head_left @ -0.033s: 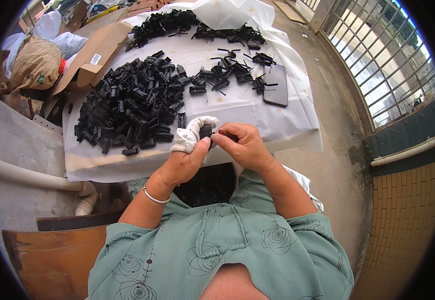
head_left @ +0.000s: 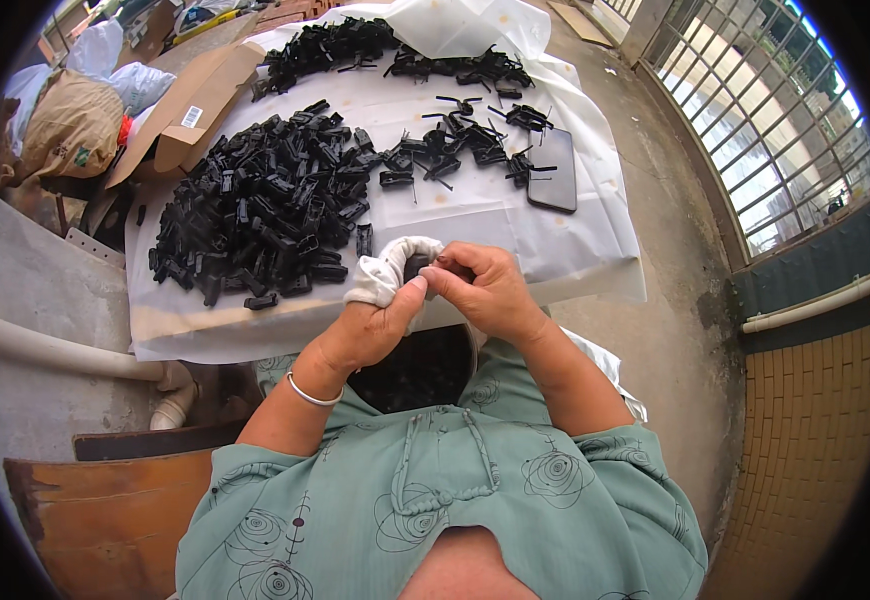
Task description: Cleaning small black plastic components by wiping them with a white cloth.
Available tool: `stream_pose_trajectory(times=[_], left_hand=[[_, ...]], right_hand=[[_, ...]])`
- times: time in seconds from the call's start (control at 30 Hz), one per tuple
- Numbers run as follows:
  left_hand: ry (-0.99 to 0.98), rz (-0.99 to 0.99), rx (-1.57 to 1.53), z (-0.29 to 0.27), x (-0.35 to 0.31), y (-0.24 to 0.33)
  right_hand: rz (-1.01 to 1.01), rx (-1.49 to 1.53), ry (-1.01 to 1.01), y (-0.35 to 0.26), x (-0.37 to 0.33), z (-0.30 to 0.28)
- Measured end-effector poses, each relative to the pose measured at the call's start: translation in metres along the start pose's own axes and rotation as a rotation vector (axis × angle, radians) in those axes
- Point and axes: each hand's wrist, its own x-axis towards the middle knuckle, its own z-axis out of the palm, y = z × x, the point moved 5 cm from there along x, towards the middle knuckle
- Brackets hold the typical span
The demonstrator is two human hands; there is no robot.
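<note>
My left hand [head_left: 370, 328], its fingers wrapped in white cloth [head_left: 380, 278], grips a small black plastic part [head_left: 415, 266] just off the table's front edge. My right hand [head_left: 493, 298] meets it there, thumb and fingers pinched together at the part. Whatever the right fingertips hold is too small to make out. Beyond the left hand lies a large heap of black plastic pieces [head_left: 255, 205]. Farther to the right are several black pieces with thin sticks poking out [head_left: 445, 145]. A dark container [head_left: 415, 370] holding blurred contents sits below my hands, between my legs.
White sheeting [head_left: 585, 255] covers the table. On its right side lies a phone [head_left: 553, 180], and more black pieces [head_left: 325, 48] line the back. An open cardboard box [head_left: 180, 115] leans at the left, near sacks [head_left: 75, 125]. A barred window [head_left: 765, 110] stands at the right.
The left hand and the cloth have shifted slightly to the right, and the black part has turned a little, its face now more covered by the fingers.
</note>
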Motion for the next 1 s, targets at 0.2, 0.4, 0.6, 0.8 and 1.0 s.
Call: stream_pose_trajectory(times=[0.2,0.4,0.6,0.8,1.0], left_hand=[[-0.008,-0.163,-0.179,-0.005,-0.002,-0.005],[0.043,0.012,0.096,-0.008,0.004,-0.008],[0.084,0.169,0.362,-0.011,0.008,-0.001],[0.104,0.187,0.398,-0.014,0.009,-0.003],[0.159,0.145,0.501,-0.034,0.013,-0.001]], right_hand=[[0.025,-0.013,-0.073,0.003,0.001,0.004],[-0.010,-0.100,-0.172,0.003,0.008,0.016],[0.022,-0.033,-0.127,0.017,0.010,0.024],[-0.045,-0.040,-0.132,0.014,0.016,0.028],[-0.053,-0.094,-0.119,0.029,0.034,0.035]])
